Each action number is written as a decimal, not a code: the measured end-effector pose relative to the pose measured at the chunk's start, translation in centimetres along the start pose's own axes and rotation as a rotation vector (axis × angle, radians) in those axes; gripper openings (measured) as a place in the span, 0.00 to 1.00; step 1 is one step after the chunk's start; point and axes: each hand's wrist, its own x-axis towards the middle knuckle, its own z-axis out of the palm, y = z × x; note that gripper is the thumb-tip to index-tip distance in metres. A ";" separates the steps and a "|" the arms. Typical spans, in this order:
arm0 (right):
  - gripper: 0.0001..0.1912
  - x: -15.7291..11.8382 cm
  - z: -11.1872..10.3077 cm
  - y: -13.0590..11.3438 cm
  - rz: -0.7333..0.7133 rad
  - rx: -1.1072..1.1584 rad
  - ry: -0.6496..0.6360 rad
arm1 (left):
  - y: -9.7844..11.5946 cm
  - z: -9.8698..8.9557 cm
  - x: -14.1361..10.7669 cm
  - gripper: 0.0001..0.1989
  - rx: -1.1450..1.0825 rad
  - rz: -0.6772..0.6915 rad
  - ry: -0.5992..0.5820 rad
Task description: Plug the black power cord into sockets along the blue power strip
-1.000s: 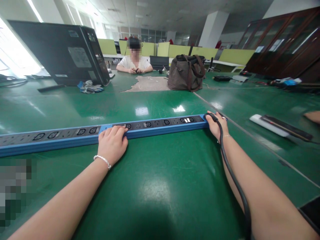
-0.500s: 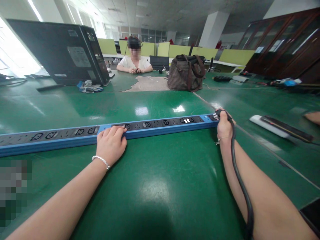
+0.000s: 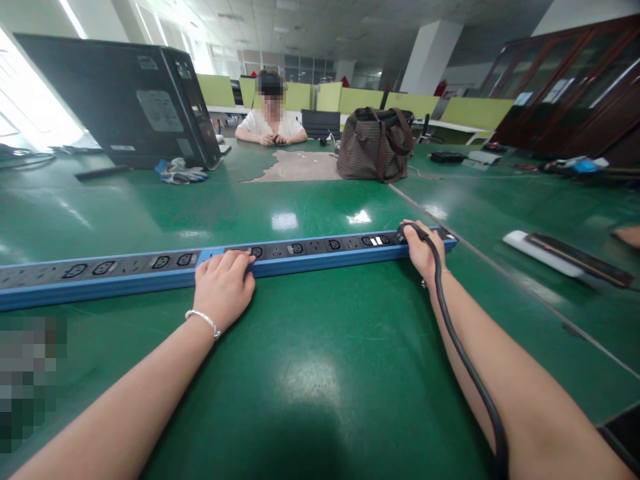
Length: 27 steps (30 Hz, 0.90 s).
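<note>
The strip (image 3: 320, 261) lies on the table (image 3: 310, 360) before me, running from the left edge of my view to past my right hand (image 3: 424, 252). My left hand (image 3: 223, 283) rests on it, and the plug (image 3: 413, 233) is in my right, over its right part, with the cable (image 3: 463, 350) along my forearm. Beyond, at left, stands the computer (image 3: 125, 107), gloves (image 3: 180, 171) at its foot; the bag (image 3: 375, 147) stands right of them. Between computer and bag, a person (image 3: 271, 125) sits at the far side.

Silvery left bracelet, thin right bracelet
</note>
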 end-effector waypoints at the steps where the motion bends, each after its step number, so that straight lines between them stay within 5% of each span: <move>1: 0.24 -0.1 0.1 -0.3 0.000 -0.029 -0.002 | 0.0 0.0 0.0 0.13 -0.003 0.001 0.000; 27: 0.24 -1.5 -0.2 -0.9 0.030 -0.244 -0.065 | 0.0 -0.1 0.0 0.13 -0.002 0.003 -0.014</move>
